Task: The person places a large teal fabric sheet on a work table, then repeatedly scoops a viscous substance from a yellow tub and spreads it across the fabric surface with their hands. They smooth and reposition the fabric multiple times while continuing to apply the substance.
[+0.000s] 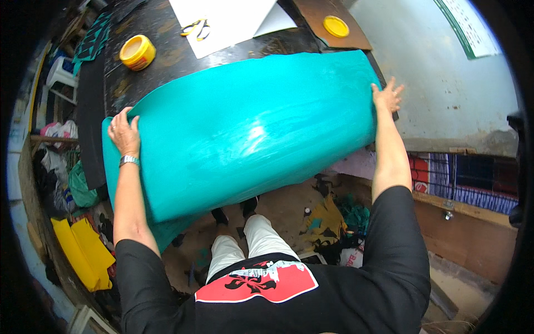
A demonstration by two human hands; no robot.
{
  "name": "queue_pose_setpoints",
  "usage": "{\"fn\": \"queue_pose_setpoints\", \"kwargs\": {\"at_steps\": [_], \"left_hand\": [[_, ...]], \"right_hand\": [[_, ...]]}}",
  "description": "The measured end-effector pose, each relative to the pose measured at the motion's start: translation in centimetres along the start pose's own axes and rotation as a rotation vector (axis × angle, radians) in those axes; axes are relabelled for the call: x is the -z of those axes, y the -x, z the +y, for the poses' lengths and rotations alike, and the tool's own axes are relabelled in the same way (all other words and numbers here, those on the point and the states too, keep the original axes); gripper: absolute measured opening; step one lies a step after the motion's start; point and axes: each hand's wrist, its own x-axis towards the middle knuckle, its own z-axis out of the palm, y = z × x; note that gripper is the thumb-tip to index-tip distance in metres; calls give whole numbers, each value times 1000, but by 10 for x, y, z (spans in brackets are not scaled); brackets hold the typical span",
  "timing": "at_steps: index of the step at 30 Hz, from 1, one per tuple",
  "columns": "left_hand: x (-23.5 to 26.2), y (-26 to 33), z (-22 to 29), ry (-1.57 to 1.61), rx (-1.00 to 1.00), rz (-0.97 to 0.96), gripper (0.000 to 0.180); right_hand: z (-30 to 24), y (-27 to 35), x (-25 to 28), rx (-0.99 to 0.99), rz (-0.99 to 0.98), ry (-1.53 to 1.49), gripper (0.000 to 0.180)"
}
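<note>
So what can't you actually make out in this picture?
- Head view: table surface under the teal sheet, covered by it.
- Left hand and right hand: palms hidden against the sheet.
- Scissors: too small for detail.
- Wall chart: cut off by the rim.

A large teal sheet (245,128), smooth and glossy with a soft sheen, stretches between the hands. Its left edge sits under the left hand (124,133), its right edge under the right hand (387,96). The near portion curves downward off the dark surface (167,55), bulging toward the person.
</note>
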Motion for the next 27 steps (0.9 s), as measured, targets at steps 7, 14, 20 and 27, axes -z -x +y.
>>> {"fn": "queue_pose_setpoints", "kwargs": {"at_steps": [7,14,20,27], "left_hand": [[-4,9,4,96,99,16,59],[-5,3,6,173,185,-22,62],[-7,-2,5,178,206,-70,57],[-11,-5,2,155,178,-102,50]], "right_hand": [[-46,17,34,-152,278,-239,74],[-266,163,87,784,-761,-1075,41],[-479,314,90,1182,-400,-886,93],[-579,373,79,1138,-254,-534,89]]}}
